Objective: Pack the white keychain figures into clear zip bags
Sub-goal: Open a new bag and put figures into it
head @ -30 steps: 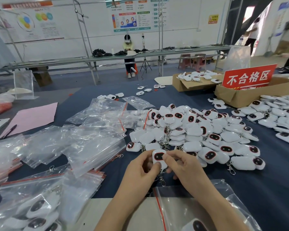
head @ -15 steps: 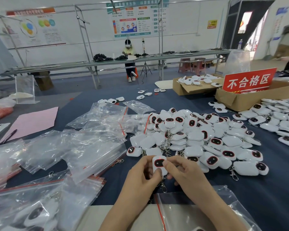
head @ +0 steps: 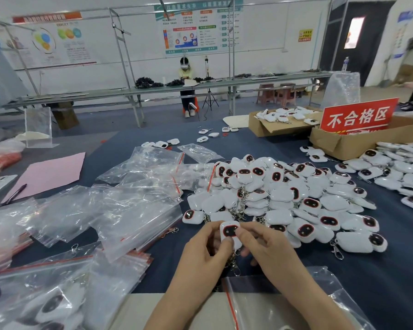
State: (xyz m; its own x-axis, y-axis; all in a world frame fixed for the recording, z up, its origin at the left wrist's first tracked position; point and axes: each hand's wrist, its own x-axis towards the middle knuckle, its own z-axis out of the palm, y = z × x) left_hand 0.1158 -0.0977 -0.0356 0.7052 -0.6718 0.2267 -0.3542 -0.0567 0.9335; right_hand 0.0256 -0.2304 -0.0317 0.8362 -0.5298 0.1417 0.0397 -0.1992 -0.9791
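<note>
I hold one white keychain figure (head: 229,231) with a dark red-rimmed face between both hands, above the blue table. My left hand (head: 204,256) grips its left side and my right hand (head: 264,244) pinches its right side with thumb and fingers. Its metal clasp (head: 235,267) dangles below. Just behind lies a big pile of white keychain figures (head: 284,196). A clear zip bag (head: 284,298) with a red strip lies flat under my right forearm. Empty clear zip bags (head: 129,210) are heaped to the left.
Filled bags (head: 45,306) lie at the near left. Two cardboard boxes (head: 343,144) and a red sign (head: 358,116) stand at the far right, with more figures (head: 401,172) beside them. A pink sheet (head: 50,172), a pen and a phone lie at the left.
Both hands keep the same hold on the figure. The camera has tilted up slightly, so the hands and table sit lower in view.
</note>
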